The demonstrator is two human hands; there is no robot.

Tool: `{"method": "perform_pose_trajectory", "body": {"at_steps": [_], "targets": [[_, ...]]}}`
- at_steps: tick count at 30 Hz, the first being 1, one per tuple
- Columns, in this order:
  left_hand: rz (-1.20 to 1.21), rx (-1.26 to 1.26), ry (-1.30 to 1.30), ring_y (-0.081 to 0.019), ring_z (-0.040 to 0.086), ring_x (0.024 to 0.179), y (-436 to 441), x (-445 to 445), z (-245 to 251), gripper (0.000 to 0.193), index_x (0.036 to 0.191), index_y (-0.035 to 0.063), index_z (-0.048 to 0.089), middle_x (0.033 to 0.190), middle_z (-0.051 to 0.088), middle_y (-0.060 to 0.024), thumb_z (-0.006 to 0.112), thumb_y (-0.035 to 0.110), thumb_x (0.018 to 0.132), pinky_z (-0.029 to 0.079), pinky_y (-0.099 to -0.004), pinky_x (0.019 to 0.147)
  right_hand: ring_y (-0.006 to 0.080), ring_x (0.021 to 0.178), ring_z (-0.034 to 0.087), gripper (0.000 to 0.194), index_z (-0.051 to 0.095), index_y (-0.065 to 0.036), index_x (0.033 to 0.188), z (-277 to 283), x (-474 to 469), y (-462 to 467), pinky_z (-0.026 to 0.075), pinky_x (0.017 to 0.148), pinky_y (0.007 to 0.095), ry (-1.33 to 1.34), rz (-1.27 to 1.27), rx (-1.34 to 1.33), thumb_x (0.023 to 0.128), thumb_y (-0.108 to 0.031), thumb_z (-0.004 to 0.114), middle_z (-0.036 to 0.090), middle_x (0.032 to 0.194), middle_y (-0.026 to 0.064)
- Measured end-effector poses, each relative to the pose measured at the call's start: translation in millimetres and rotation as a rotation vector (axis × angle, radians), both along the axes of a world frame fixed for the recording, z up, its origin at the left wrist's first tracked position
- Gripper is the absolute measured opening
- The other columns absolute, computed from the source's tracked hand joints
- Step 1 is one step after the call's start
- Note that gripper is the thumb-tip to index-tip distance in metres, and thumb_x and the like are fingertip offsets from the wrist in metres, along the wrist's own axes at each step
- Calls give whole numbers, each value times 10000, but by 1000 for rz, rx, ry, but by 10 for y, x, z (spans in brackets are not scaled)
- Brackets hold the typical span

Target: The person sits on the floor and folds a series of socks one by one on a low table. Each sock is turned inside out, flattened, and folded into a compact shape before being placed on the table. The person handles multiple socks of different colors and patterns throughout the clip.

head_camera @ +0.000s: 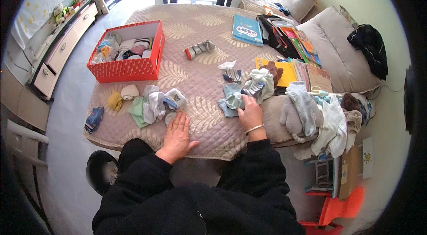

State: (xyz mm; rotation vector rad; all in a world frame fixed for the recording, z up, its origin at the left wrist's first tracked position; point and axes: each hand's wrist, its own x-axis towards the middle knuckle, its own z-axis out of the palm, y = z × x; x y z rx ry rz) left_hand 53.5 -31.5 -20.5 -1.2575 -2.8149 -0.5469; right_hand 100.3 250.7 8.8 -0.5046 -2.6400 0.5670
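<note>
My left hand (176, 136) lies flat with its thumb spread, fingertips over a small pale sock (170, 118) on the quilted cover. Just beyond it are a white sock with blue trim (174, 98), a white cloth piece (154, 101) and a light green one (138, 112). My right hand (252, 114), with a bracelet at the wrist, touches a pile of small clothes. Its fingers meet a pale teal sock (235, 100) and a striped sock (253, 90); whether they grip is unclear. Light blue cloth (228, 109) lies under the teal sock.
A red box (125, 71) of rolled socks stands at the left. A striped sock roll (199, 50) lies mid-cover. Rolled yellow (115, 100) and cream (129, 91) socks sit near left. Books (247, 29), a black bag (277, 39) and draped clothes (332, 126) are at the right.
</note>
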Motion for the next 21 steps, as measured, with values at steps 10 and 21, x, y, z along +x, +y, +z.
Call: {"method": "perform_pose_trajectory", "body": {"at_steps": [10,21], "targets": [[-288,508,-429,-311,650,847,668,-68,462,706,1398,77,415,1230,535,-197,734,157,773,533,-383,746,167,715,616,92,686,-15,935,-6,406,-276,487,653,301,385,128,-521,876,-73,646,658,831,99],[-82,846,-605,-175,668,841,795,-457,133,454,1263,16,553,1101,592,-127,642,-20,819,532,-267,696,292,764,655,155,670,-40,990,-258,169,-135,525,640,391,76,45,-16,845,-85,638,628,895,109]]}}
